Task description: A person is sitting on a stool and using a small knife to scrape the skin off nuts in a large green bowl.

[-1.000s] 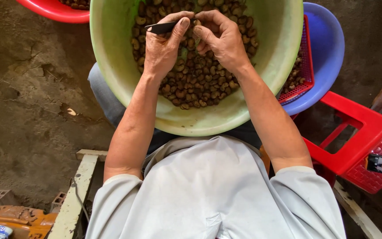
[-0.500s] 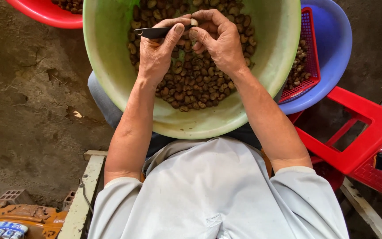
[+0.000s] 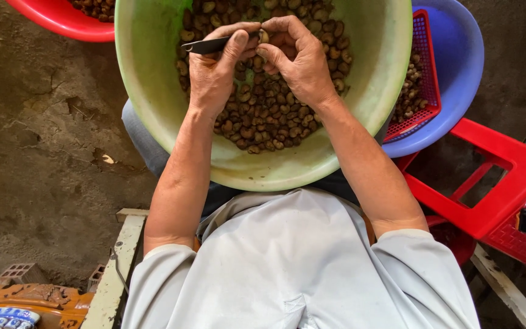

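left hand [image 3: 214, 76] closed on a small dark blade [image 3: 209, 45], right hand [image 3: 296, 58] pinching one nut [image 3: 264, 36] at 12 o'clock over the green basin [image 3: 153, 91] — the blade's point may slip toward the right fingers [image 3: 275, 56] if the shell gives way.

Soft, even daylight, sharp in the middle

The green basin [image 3: 153, 91] was brightly lit with a pale sheen on its inner wall, and the hands cast only faint shadows on the nuts [image 3: 263, 116]. The dirt floor [image 3: 38, 158] lay dimmer and duller. The grey shirt [image 3: 293, 268] at the bottom edge looked stretched by the wide lens, and the corners were slightly soft
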